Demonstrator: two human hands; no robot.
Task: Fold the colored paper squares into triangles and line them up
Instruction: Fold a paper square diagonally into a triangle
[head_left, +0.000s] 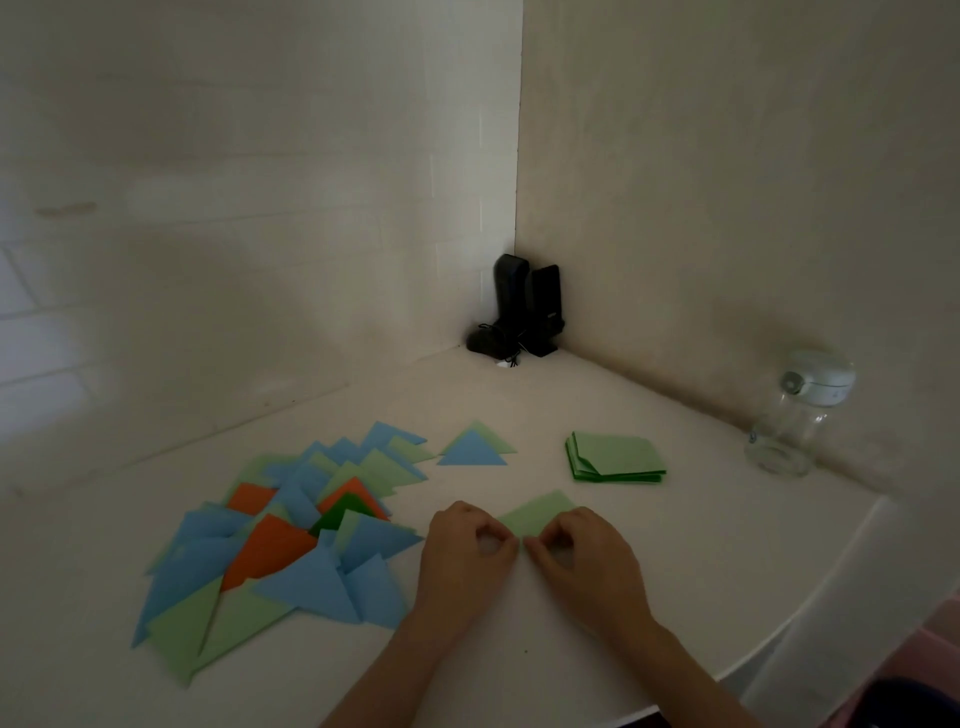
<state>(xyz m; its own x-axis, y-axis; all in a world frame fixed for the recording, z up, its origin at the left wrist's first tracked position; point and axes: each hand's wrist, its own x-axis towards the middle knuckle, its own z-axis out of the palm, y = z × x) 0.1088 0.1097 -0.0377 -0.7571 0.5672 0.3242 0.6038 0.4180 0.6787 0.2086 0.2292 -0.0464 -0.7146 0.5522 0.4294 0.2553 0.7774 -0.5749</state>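
The light green paper (537, 514), flat on the white table (597, 644) with its far corner pointing away toward the wall, is pinched at its near edge by the left hand (462, 556) and the right hand (587, 558), beside the pile of folded triangles (280, 545).

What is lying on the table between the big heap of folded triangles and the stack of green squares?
In the head view, a blue triangle overlapping a light green triangle lies between the heap of folded triangles and the stack of green squares.

Two hands (467, 551), two speakers (524, 306), one jar (795, 415)
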